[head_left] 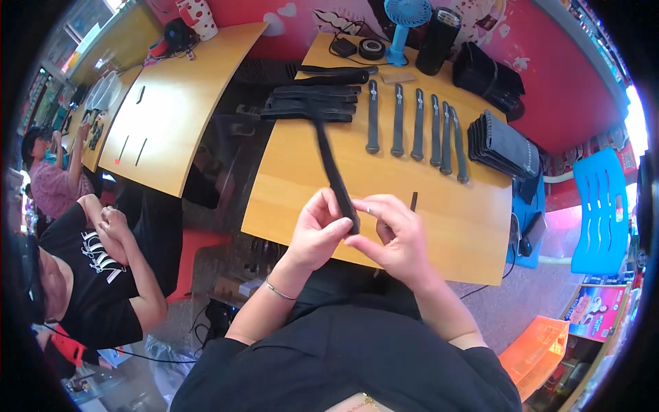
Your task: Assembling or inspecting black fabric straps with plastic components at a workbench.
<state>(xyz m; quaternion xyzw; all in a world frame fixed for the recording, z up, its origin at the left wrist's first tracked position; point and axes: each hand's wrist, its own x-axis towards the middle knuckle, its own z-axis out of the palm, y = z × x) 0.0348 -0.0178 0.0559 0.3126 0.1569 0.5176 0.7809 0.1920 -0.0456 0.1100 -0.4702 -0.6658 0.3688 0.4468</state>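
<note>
Both hands were working one long black strap (334, 172) just above the near edge of the wooden desk (453, 226). The left hand (317, 230) had its grip pinched on the lower end, and the right hand (395, 237) pinched it from the other side, fingertips nearly touching. My take: the far end trailed toward the stack of black straps (309, 103), so keeping it taut and untwisted mattered. Finished ones (415, 123) lay in a row behind.
</note>
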